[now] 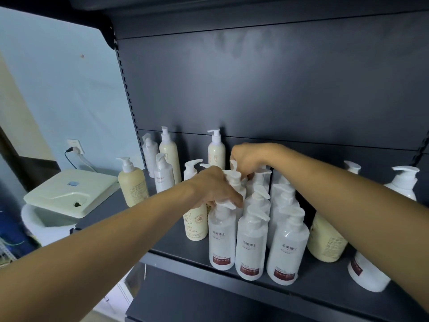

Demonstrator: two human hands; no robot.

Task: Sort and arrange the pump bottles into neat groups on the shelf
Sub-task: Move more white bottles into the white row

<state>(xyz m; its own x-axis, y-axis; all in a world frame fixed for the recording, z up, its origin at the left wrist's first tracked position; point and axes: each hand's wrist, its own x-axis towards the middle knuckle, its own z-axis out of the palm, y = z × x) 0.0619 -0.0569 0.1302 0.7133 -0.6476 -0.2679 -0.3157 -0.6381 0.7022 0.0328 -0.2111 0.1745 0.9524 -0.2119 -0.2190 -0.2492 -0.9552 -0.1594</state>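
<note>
Several white pump bottles with red labels (249, 242) stand packed in rows at the middle of the dark shelf (176, 242). My left hand (217, 188) grips the pump head of a white bottle in the second row. My right hand (249, 159) is closed on the pump of a white bottle further back. Cream bottles stand apart: one at the left (133, 185), one under my left wrist (196, 225), one at the right (326, 240), two tall ones at the back (170, 156) (216, 151). Two small white bottles (163, 175) stand at the back left.
More white bottles stand at the far right (404, 182) and front right (366, 274), partly behind my right forearm. A pale green lidded bin (69, 194) sits left of the shelf, below a wall socket (75, 145). A lower shelf (209, 305) lies beneath.
</note>
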